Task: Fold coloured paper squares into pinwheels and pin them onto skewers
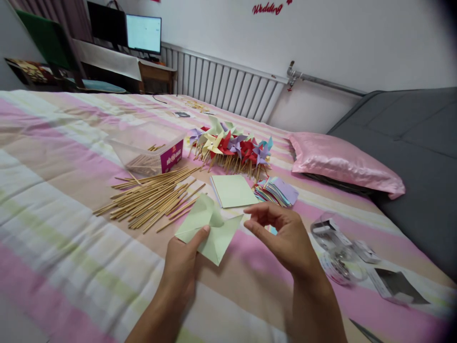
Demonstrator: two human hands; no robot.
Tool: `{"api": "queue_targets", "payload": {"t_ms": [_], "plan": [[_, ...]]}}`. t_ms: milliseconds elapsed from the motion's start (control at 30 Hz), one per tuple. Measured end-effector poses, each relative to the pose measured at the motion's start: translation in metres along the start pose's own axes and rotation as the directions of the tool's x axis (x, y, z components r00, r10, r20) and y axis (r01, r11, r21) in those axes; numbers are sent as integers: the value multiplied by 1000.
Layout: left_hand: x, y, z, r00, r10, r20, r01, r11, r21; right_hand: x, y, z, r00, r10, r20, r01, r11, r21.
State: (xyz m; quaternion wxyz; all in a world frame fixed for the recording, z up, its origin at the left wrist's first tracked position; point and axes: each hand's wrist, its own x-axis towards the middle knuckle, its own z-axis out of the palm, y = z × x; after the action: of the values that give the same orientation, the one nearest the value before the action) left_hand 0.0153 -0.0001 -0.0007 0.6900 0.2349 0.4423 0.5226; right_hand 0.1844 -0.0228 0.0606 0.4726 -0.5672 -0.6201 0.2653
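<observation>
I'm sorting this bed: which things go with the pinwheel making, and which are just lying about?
In use: green paper in left hand, right hand, wooden sticks, paper squares, finished pinwheels.
Lying about: pink pillow, monitor.

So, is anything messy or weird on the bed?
A bit. The wooden sticks lie in a loose heap on the striped sheet, fanned out beside their clear box rather than inside it. The left hand pinches a partly folded green paper; nothing looks torn or damaged.
</observation>
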Motion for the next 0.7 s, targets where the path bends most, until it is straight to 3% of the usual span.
{"api": "queue_targets", "payload": {"t_ms": [133,233,500,700], "plan": [[0,3,2,1000,17,-21,-18,999,-27,-2,-1,-3,947,8,321,5,999,-40],[0,4,3,1000,23,-12,-24,998,-53,-1,1,-2,901,52,430,-34,998,-49],[1,4,1,1000,19,2,-19,998,-63,1,9,9,870,79,486,-84,996,-13],[0,5,1,1000,8,21,-6,998,-59,3,11,15,877,77,474,-84,996,-7]]}}
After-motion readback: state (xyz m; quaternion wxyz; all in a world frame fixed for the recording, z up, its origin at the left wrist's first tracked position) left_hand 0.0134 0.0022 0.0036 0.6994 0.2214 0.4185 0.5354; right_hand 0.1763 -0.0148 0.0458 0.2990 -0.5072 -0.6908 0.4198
